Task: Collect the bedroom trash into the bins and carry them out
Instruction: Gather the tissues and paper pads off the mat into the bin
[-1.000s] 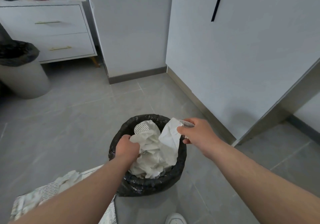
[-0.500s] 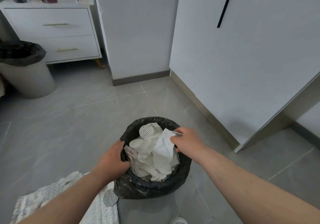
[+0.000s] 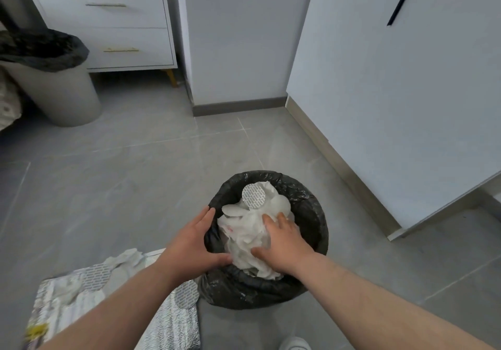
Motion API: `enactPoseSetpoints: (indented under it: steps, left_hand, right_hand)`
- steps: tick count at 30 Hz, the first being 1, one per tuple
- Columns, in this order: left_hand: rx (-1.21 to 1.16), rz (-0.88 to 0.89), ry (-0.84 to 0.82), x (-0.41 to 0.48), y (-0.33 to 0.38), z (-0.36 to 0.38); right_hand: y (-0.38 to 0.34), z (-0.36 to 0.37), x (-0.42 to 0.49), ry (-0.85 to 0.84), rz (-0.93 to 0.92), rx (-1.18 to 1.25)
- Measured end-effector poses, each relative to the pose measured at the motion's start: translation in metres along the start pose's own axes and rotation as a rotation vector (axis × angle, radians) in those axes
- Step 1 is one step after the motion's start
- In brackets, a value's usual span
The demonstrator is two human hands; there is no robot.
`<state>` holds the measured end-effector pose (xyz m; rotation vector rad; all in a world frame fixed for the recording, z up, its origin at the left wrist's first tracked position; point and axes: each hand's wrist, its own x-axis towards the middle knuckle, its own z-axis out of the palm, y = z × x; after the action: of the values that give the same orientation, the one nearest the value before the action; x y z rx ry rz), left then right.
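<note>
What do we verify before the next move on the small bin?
1. Bin steadied: ok, left hand rests on the small bin at its left rim.
2. Trash packed down: not ok, right hand presses flat on crumpled white paper mounded to the rim, round foil seal on top.
3. Liner seated: ok where visible, black liner folds over the rim.
4. Floor trash collected: not ok, foil sheet with crumpled paper on it lies left of the bin.
5. Second bin ready: cannot tell; contents of the grey bin by the nightstand are hidden.
</note>
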<state>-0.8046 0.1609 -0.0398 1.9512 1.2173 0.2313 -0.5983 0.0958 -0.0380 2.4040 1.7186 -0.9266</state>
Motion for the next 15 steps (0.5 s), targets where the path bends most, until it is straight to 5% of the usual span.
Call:
enactPoseSetpoints:
  steps: [8,15]
  left_hand:
    - [-0.058,0.002,0.039,-0.009,-0.015,-0.004]
    - [-0.084,-0.194,0.269,-0.065,-0.096,-0.056]
  right_hand:
    - [-0.016,-0.014,0.005,-0.016,0.005,-0.143]
    - [-0.097,-0.050,-0.022,0.441,-0.214,0.064]
